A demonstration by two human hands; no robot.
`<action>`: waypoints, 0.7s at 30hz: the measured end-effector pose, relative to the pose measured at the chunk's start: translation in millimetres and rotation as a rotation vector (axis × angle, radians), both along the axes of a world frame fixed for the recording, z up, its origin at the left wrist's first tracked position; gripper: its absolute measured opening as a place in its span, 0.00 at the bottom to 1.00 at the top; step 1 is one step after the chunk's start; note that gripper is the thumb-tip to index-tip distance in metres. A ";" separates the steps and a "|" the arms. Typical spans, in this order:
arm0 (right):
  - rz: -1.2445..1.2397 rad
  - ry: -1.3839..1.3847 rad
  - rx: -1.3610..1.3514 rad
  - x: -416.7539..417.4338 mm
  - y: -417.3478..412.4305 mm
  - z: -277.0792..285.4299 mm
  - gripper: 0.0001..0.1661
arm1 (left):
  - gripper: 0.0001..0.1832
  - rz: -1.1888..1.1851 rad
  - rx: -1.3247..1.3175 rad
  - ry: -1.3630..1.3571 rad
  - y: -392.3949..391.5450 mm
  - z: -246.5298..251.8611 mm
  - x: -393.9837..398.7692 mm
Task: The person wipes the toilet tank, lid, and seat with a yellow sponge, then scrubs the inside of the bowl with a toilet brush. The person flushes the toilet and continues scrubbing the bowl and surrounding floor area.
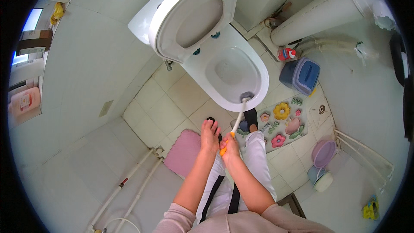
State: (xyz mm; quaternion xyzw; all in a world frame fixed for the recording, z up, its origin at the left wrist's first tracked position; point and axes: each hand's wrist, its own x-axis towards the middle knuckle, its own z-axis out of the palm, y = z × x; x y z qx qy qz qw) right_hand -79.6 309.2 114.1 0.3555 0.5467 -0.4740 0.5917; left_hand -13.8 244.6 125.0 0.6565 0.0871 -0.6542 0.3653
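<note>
My right hand (230, 147) grips the orange handle end of a toilet brush (238, 119) with a white shaft. Its grey head (247, 95) rests against the inner front wall of the white toilet bowl (233, 68). Just left of the handle, my left hand (210, 136) is held in the air with its fingers apart and nothing in it. The toilet seat (166, 9) and lid stand raised at the back of the bowl. Two teal fittings show at the hinge.
A flower-patterned mat (281, 126) and a pink cushion-like mat (184, 152) lie on the tiled floor. To the right stand a blue bin (304, 74), a red bottle (286, 54), a thick white pipe (317, 13) and a purple basin (324, 153). Bottles (26, 102) line the left ledge.
</note>
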 end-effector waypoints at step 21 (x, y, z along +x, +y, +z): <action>0.561 0.576 -0.171 -109.2 -81.7 -62.5 0.08 | 0.33 -0.118 -0.024 0.060 2.1 14.6 52.0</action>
